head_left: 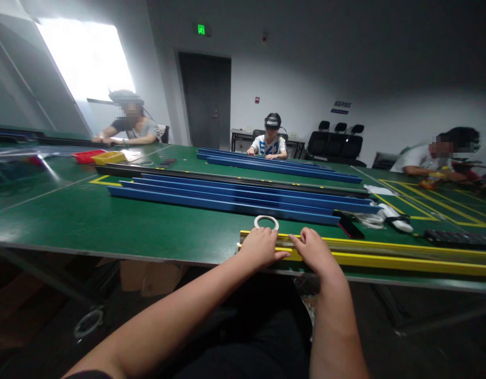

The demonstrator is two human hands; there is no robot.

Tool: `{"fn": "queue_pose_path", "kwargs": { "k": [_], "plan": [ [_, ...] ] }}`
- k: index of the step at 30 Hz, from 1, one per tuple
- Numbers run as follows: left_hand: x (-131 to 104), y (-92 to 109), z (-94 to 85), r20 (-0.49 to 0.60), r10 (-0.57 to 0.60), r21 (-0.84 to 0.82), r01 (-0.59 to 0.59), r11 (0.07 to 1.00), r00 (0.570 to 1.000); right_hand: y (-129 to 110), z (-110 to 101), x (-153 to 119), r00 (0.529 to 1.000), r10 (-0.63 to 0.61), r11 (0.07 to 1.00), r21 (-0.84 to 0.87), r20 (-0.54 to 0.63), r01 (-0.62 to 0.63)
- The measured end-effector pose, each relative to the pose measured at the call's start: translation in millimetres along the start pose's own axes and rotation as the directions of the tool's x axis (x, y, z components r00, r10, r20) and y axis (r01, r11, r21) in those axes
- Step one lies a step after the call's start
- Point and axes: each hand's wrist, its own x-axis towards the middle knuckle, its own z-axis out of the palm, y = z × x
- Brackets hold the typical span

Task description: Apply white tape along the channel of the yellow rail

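A long yellow channel rail lies along the front edge of the green table and runs out of view to the right. Near the rail's left end, my left hand is closed over it, with the thumb along the near wall. My right hand grips the rail a little further right, thumb over the channel and other fingers partly hidden. A white roll of tape lies flat just beyond my left hand. Any small piece between my fingers is too hidden to make out.
Several blue rails and a black rail lie across the table beyond. A phone and a white mouse-like object are at right. Red and yellow bins stand far left. Three people sit around the table.
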Motion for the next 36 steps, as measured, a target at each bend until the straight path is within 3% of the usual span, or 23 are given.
{"fn": "queue_pose_path", "kwargs": {
  "k": [4,15,22,26,36],
  "plan": [
    [-2.5,-3.5,-1.3,0.012,0.002,-0.001,-0.002,1.0,1.0,5.1,-0.5,0.0,0.995,-0.075,0.997,0.017,0.066,0.074],
    [-31.3,-33.1,-17.7,0.06,-0.014,-0.003,0.014,1.0,0.998,2.2,-6.5,-5.5,0.994,-0.037,0.975,0.221,0.103,0.014],
    [-49.6,-56.0,-32.6,0.094,-0.02,0.012,0.018,1.0,0.995,-6.5,-14.4,-6.7,0.997,-0.065,0.98,0.194,0.049,0.055],
    [-58.5,-66.9,-36.7,0.096,-0.033,0.026,0.031,0.999,0.995,-12.6,-18.5,-9.9,0.996,-0.057,0.99,0.13,0.075,0.047],
    [-85.0,-118.3,-50.3,0.124,-0.066,-0.007,0.067,0.998,0.99,-14.7,-16.7,-11.4,0.983,-0.119,0.963,0.259,0.142,0.079]
  ]
}}
